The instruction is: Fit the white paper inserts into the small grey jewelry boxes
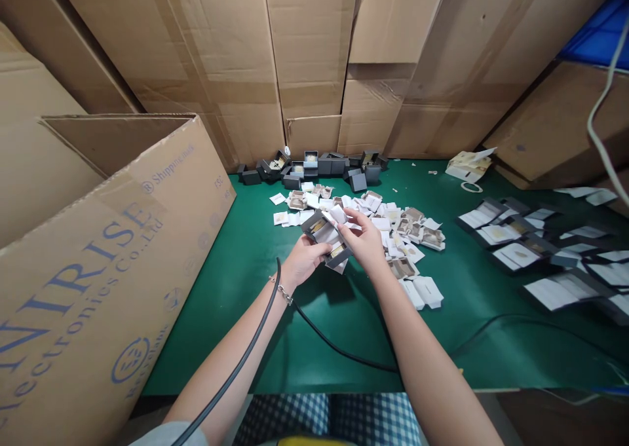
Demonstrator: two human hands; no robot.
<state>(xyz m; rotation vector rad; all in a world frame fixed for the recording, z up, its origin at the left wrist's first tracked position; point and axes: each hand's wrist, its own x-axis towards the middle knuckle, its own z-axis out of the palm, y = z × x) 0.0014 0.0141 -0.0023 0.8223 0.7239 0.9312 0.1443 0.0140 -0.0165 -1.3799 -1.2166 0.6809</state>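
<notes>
My left hand is closed round a small dark grey box, which is open and tilted above the table. White padding or paper and a bit of gold colour show inside it. At the box's right side my right hand pinches a folded white paper piece; whether its fingertips also grip the box is hard to tell. Under and behind both hands lies a loose heap of white cards and crumpled beige-grey inserts.
A large carton stands at the left. Dark boxes line the back against cardboard walls. Several opened boxes with white lining spread at the right. A black cable crosses the green table. A tape ring lies at the back right.
</notes>
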